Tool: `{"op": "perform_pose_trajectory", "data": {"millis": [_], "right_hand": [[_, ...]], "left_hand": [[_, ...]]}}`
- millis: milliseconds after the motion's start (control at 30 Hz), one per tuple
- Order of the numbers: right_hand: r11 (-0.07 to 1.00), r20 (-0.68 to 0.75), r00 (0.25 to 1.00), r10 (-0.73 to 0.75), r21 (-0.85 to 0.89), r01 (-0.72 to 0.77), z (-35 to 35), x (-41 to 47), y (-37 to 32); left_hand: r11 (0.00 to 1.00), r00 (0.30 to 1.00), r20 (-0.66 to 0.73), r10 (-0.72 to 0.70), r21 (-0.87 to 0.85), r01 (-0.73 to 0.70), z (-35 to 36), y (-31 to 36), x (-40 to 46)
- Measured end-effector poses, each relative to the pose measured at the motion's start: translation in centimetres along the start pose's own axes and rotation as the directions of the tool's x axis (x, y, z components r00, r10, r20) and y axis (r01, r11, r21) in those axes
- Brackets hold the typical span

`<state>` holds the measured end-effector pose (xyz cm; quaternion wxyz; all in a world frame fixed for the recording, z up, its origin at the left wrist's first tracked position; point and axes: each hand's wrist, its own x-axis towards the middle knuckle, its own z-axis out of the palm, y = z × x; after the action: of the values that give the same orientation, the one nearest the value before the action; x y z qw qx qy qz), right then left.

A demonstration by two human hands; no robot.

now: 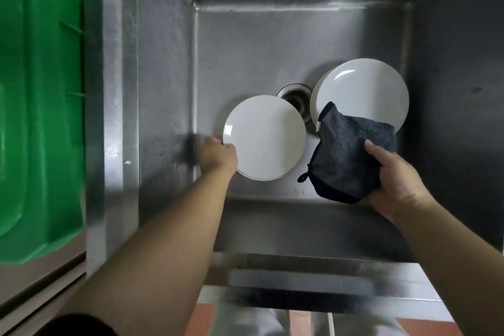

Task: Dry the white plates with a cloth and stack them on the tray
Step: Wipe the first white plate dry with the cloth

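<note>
Down in the steel sink, my left hand grips the left edge of a white plate that lies face down over at least one more plate. A second stack of white plates sits to the right, beside the drain. My right hand holds a dark blue-grey cloth just right of the gripped plate; the cloth covers the lower edge of the right stack. A green tray stands on the counter to the left of the sink.
The sink is deep, with steel walls on every side and a wide steel rim between it and the tray. The front rim lies near my body, with red floor tiles below.
</note>
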<state>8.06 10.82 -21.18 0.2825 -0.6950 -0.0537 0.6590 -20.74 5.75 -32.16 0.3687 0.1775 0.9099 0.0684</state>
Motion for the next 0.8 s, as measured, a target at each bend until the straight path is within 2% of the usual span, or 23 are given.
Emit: {"op": "perform_pose_trajectory", "data": {"millis": [300,533,667,800], "right_hand": [[1.0,-0.028,1.0,0.001,0.018,-0.001,-0.6,0.6,0.1],[0.999,-0.07,0.998,-0.001,0.043,0.004,-0.7,0.8,0.3],[0.998,-0.077,0.997,0.002,0.06,0.002,-0.7,1.0,0.8],[0.998,-0.09,0.996,0.012,0.061,-0.006,-0.7,1.0,1.2]], "left_hand": [[0.996,0.997,-0.08,-0.012,-0.094,0.005,0.4,0.6,0.2],[0.989,0.999,-0.037,0.017,-0.147,-0.023,0.0,1.1,0.9],[0.991,0.997,-0.016,0.078,-0.109,-0.08,-0.4,1.6,1.7],[0.993,0.997,0.009,0.073,-0.091,-0.072,-0.7,1.7,2.1]]}}
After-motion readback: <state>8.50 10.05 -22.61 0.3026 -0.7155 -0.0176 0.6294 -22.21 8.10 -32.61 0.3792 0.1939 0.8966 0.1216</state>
